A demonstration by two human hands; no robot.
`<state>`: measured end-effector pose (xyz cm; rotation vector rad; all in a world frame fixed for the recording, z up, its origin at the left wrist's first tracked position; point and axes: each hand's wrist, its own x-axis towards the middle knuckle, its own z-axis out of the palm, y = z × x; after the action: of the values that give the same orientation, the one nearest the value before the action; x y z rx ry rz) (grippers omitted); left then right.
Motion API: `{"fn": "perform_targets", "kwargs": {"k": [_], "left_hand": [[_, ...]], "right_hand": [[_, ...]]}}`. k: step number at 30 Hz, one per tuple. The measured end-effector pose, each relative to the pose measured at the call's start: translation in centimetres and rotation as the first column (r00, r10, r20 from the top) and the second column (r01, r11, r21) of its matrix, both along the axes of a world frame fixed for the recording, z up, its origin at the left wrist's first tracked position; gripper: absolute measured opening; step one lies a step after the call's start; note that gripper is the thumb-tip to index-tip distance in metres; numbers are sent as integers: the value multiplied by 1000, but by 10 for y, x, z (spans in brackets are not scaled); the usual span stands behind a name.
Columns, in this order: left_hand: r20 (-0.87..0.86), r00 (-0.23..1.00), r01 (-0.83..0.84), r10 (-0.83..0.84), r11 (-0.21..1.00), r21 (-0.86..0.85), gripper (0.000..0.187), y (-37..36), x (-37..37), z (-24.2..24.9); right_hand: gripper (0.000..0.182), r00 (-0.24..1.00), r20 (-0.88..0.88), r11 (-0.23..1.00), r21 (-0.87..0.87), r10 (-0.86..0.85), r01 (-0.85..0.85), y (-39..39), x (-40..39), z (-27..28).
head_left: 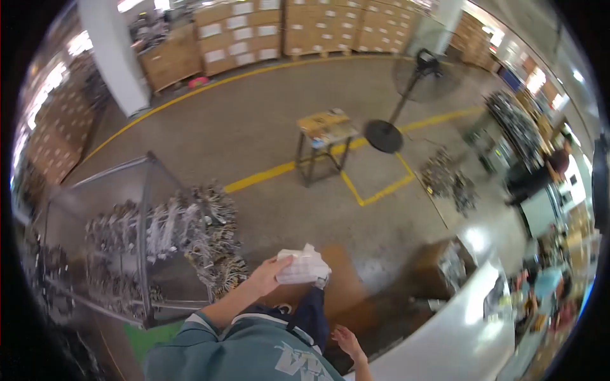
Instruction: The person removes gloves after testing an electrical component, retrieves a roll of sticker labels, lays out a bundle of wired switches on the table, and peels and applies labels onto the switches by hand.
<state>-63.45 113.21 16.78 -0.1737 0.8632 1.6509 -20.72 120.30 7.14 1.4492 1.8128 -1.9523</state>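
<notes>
My left hand (270,275) is wrapped round the near left side of a white bundle (303,265), which looks like stacked or wrapped pieces with a loose flap on top. The bundle is out in front of my body, above the floor. Lower down, my right hand (347,341) hangs beside my dark trousers, its fingers apart and nothing in them. It is near the edge of a long white table (419,343).
A metal-framed rack (147,241) with many cable bundles stands at left. Ahead are a small stool (327,127) and a pedestal fan (384,136). An open carton (438,267) is by the table. People work at right; stacked cartons (238,32) line the back.
</notes>
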Motion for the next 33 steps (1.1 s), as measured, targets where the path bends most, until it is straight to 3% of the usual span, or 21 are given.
{"fn": "perform_targets", "kwargs": {"k": [2,3,5,7,8,10,11,13,18,20,21,22,23,25,31,33], "left_hand": [[-397,915,90,-76,996,16,37,14,-12,-49],[54,995,-88,89,996,-23,39,34,-15,0],[56,980,-193,191,981,25,40,56,-20,8],[63,958,-282,279,958,54,41,69,-21,30],[75,939,-341,337,938,55,41,81,-21,48],[93,901,-430,424,901,59,41,103,-31,56],[135,874,-476,467,878,47,41,110,-37,50],[165,832,-546,529,834,77,42,119,-43,39],[31,747,-664,664,746,40,48,146,-55,41],[-304,785,-619,540,709,-338,53,151,-63,35],[-373,794,-604,480,694,-393,52,155,-71,35],[-366,789,-611,493,692,-385,52,166,-79,42],[-417,774,-624,477,686,-373,46,178,-89,53],[-460,757,-634,464,692,-346,41,203,-118,49],[-468,759,-613,453,740,-277,39,271,-219,22],[-485,803,-547,346,751,-369,35,287,-248,32]], "right_hand": [[45,996,1,996,4,93,-93,61,-27,-4],[43,984,62,985,19,169,-171,93,-38,4],[41,958,126,964,22,259,-264,141,-53,14],[38,965,-23,950,185,261,-253,194,-57,-5],[38,957,-28,942,184,289,-280,227,-66,-6],[38,885,149,807,365,441,-464,295,-93,-1],[38,870,156,794,359,467,-490,320,-108,7],[39,938,68,875,342,341,-343,363,-132,26],[43,893,88,859,247,441,-449,421,-183,23],[45,861,91,842,182,500,-508,433,-211,17],[46,828,143,828,77,542,-556,430,-231,32],[48,789,194,807,-25,583,-590,429,-252,46],[48,785,203,803,-13,585,-596,435,-264,37],[51,749,-27,750,5,662,-662,450,-283,8],[55,871,91,876,-70,482,-477,514,-347,41],[54,873,157,887,-70,462,-457,537,-370,29]]}}
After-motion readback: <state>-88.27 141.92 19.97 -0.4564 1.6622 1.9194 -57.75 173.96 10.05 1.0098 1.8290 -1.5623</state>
